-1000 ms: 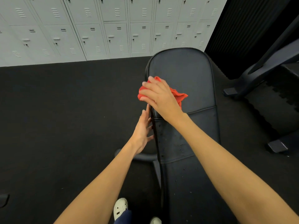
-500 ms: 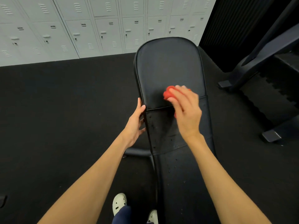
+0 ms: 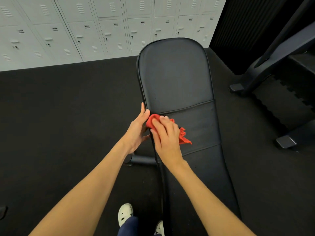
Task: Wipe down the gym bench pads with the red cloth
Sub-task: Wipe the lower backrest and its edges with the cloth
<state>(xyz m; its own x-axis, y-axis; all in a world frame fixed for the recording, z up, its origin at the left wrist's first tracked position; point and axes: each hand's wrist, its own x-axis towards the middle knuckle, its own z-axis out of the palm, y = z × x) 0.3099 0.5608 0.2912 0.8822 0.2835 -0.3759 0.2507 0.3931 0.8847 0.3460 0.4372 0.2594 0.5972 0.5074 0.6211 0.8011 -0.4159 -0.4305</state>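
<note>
The long black gym bench pad [image 3: 173, 77] runs away from me, with a seam across it and a middle section [image 3: 202, 121] below that seam. My right hand [image 3: 166, 137] grips the bunched red cloth [image 3: 151, 120] and presses it on the middle section near the pad's left edge. A loose corner of the cloth sticks out to the right of the hand. My left hand [image 3: 137, 128] rests with straight fingers against the pad's left side, right beside the cloth. Small droplets show on the nearer part of the pad.
The bench's crossbar foot [image 3: 141, 160] juts out left under the pad. A dark machine frame [image 3: 276, 62] with floor feet [image 3: 284, 142] stands at the right. Grey lockers [image 3: 85, 28] line the far wall. My white shoe [image 3: 125, 213] stands on the black rubber floor.
My right hand swept the cloth from the upper pad's left edge across to the right, then back left and nearer, onto the middle section. My left hand stayed on the pad's left edge.
</note>
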